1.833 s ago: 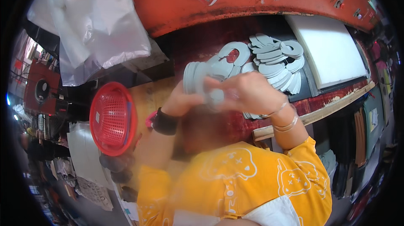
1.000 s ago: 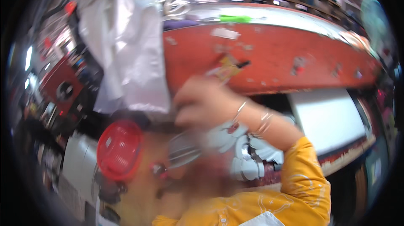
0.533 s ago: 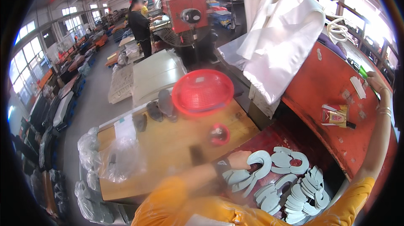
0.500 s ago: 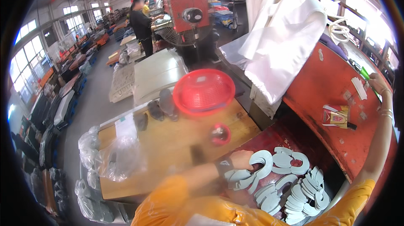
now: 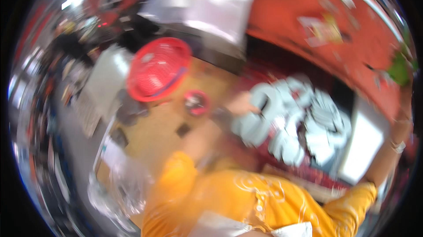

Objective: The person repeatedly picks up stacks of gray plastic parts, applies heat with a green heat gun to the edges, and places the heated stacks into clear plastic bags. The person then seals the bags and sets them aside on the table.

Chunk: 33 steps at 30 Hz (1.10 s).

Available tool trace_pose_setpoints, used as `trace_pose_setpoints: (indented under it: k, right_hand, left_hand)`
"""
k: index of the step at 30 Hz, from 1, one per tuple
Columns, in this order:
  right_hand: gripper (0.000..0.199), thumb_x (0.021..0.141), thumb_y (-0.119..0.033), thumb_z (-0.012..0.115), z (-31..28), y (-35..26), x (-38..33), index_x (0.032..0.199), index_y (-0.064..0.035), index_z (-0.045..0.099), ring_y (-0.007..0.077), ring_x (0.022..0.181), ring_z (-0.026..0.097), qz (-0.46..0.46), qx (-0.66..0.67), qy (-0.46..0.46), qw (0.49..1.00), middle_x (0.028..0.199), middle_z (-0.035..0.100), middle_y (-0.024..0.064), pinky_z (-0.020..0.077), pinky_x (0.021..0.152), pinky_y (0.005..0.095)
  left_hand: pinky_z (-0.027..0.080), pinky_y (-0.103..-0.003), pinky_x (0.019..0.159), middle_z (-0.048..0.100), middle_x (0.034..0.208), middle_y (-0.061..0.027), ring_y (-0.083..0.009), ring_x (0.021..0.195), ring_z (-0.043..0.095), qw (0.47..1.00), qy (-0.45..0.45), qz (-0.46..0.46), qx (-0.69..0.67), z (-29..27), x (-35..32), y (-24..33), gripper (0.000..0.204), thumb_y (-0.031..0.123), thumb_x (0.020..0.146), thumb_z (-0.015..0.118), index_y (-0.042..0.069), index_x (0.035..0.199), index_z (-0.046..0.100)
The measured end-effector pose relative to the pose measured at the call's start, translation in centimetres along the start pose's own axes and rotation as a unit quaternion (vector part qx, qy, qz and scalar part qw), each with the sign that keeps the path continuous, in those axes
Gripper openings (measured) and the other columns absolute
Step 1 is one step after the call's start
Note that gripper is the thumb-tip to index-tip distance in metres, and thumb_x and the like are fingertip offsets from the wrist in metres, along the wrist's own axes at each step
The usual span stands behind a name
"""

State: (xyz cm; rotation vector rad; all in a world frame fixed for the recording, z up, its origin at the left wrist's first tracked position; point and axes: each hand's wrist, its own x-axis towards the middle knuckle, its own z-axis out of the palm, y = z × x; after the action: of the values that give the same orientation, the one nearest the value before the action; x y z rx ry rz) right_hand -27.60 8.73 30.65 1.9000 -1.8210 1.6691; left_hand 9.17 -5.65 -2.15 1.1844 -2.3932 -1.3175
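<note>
The left hand touches pale pieces on the dark red worktop, its grip too blurred to tell; the right hand, far right, closes around a green tool near the red panel; a pink bowl and red basket stand left, a white block right of the pieces

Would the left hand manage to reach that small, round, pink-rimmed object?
Probably yes: nothing appears to stand between the left hand and the nearby pink-rimmed object, though that hand seems busy at the flat, pale-grey curved pieces.
</note>
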Motion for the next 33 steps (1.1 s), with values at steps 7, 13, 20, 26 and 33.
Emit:
trace_pose_setpoints:
  k: [7,13,20,26,33]
  right_hand:
    - [0.036,0.084,-0.029,0.061,16.6,-5.3,-17.6,0.1,0.0022,0.053,0.0155,0.06,0.059,0.172,0.563,-0.116,0.8,0.068,0.058,0.0061,0.0462,0.053,0.0271]
    - [0.014,0.081,-0.01,0.062,18.7,-5.4,-20.1,0.083,-0.0018,0.05,0.0132,0.056,0.055,0.129,0.669,-0.068,0.729,0.065,0.057,0.006,0.0428,0.051,0.0266]
    - [0.017,0.08,-0.008,0.061,19.0,-5.6,-21.6,0.094,-0.0024,0.053,0.0137,0.059,0.056,0.24,0.389,0.07,0.887,0.069,0.056,0.0037,0.0435,0.052,0.0265]
    - [0.04,0.079,-0.034,0.071,18.8,-5.3,-21.7,0.077,-0.0058,0.042,0.0161,0.045,0.043,0.237,0.443,0.021,0.865,0.059,0.044,0.0039,0.0362,0.04,0.0305]
    - [0.015,0.076,-0.013,0.067,17.9,-4.2,-20.7,0.082,-0.0038,0.056,0.0072,0.059,0.052,0.187,0.487,-0.025,0.853,0.068,0.055,0.0005,0.0418,0.053,0.0226]
  left_hand:
    - [0.046,-0.029,0.084,0.064,0.1,-0.0057,-0.0148,0.092,0.06,0.948,-0.088,0.047,-0.302,0.4,0.4,0.8,0.036,0.002,0.076,0.063,-0.002,0.112,0.058]
    - [0.045,-0.031,0.089,0.059,0.113,-0.0083,-0.0163,0.101,0.057,0.912,-0.185,0.071,-0.36,-1.5,0.1,-0.2,0.047,0.003,0.076,0.064,-0.001,0.121,0.05]
    - [0.048,-0.036,0.09,0.058,0.115,-0.0106,-0.022,0.103,0.059,0.809,-0.263,0.027,-0.525,-2.3,-0.5,-2.7,0.057,0.007,0.077,0.066,-0.001,0.128,0.043]
    - [0.051,-0.035,0.083,0.06,0.111,-0.0107,-0.0208,0.095,0.062,0.857,-0.194,-0.053,-0.474,-1.9,0.1,-1.6,0.05,0.004,0.08,0.064,-0.003,0.126,0.045]
    - [0.046,-0.031,0.085,0.06,0.104,-0.009,-0.0159,0.098,0.057,0.972,-0.107,0.096,-0.188,-0.4,-0.3,0.8,0.039,0.006,0.077,0.063,-0.001,0.114,0.054]
